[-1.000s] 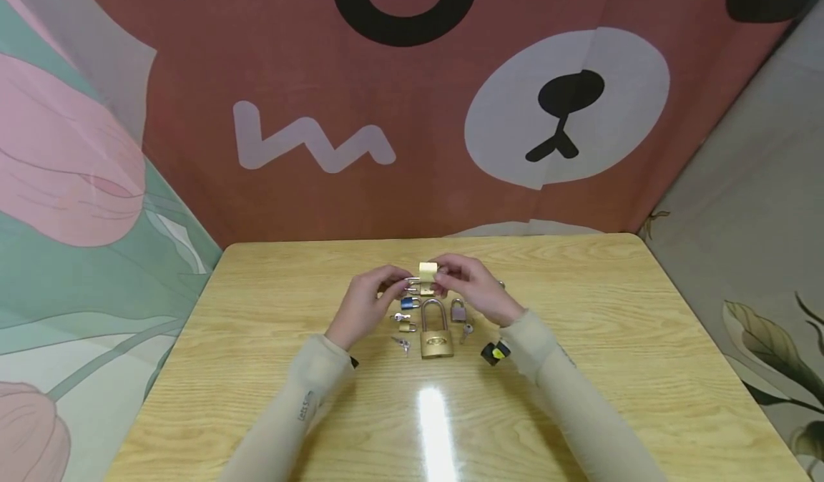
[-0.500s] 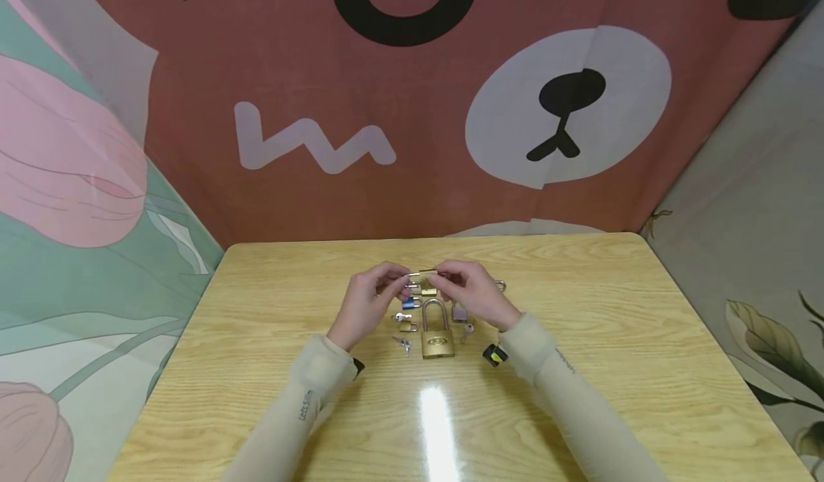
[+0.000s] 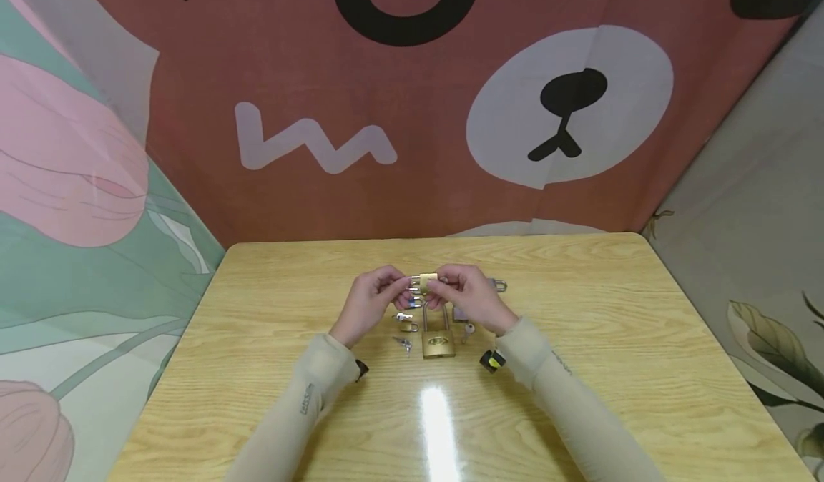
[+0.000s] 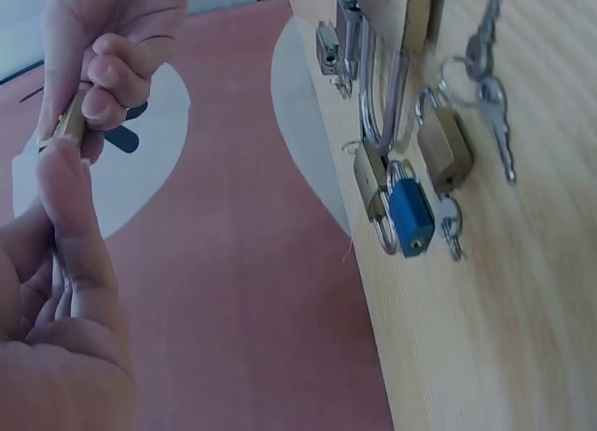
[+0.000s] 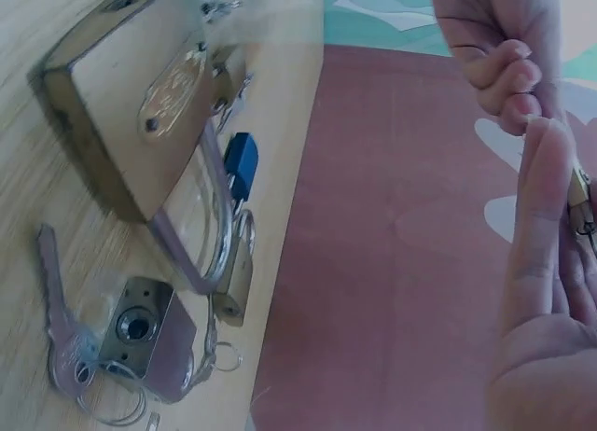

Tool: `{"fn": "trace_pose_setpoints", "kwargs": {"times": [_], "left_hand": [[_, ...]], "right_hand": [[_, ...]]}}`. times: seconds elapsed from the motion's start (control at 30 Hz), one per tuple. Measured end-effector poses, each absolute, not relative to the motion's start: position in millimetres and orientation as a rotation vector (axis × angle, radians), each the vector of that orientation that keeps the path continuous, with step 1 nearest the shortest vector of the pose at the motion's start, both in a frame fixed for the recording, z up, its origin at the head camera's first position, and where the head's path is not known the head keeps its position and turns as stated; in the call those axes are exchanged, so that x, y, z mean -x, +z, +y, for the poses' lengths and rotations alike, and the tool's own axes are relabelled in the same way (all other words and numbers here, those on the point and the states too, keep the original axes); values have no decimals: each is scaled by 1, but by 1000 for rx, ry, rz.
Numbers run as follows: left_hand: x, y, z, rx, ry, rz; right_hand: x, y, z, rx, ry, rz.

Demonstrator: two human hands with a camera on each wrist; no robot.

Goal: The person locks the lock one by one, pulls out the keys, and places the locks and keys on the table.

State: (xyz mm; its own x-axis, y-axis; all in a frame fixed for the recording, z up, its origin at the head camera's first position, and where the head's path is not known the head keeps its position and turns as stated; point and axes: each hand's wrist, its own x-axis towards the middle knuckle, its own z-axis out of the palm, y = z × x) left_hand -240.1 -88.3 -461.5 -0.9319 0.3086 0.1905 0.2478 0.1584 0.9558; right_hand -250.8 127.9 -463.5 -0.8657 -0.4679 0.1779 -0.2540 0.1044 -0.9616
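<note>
A small brass padlock (image 3: 428,282) is held above the table between both hands in the head view, its shackle pointing left. My left hand (image 3: 370,299) pinches the shackle end between thumb and fingers. The body is pinched by my right hand (image 3: 473,296), and a small ring shows at its right end. In the left wrist view, fingers cover most of the held padlock (image 4: 70,123). A key ring hangs by the brass body (image 5: 580,187) in the right wrist view. Below the hands lie a large brass padlock (image 3: 438,344) and a blue padlock (image 3: 415,302).
Also on the wooden table (image 3: 257,367) are a smaller brass padlock (image 3: 408,327), a greyish padlock (image 3: 460,315) and keys (image 3: 404,344). A silver shackle (image 3: 501,286) shows behind the right hand. A patterned cloth (image 3: 412,203) hangs behind the table.
The held padlock has turned: its broad face showed first, then it was nearly edge-on, and now its face shows again, slightly lower. Both hands keep their grip and have barely shifted.
</note>
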Motion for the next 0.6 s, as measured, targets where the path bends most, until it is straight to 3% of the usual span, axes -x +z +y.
{"fn": "trace_pose_setpoints", "kwargs": {"times": [0.6], "left_hand": [[242,-459,-80,-592,1892,2391]], "right_hand": [[248,-463,124,731,-1882,2268]]}}
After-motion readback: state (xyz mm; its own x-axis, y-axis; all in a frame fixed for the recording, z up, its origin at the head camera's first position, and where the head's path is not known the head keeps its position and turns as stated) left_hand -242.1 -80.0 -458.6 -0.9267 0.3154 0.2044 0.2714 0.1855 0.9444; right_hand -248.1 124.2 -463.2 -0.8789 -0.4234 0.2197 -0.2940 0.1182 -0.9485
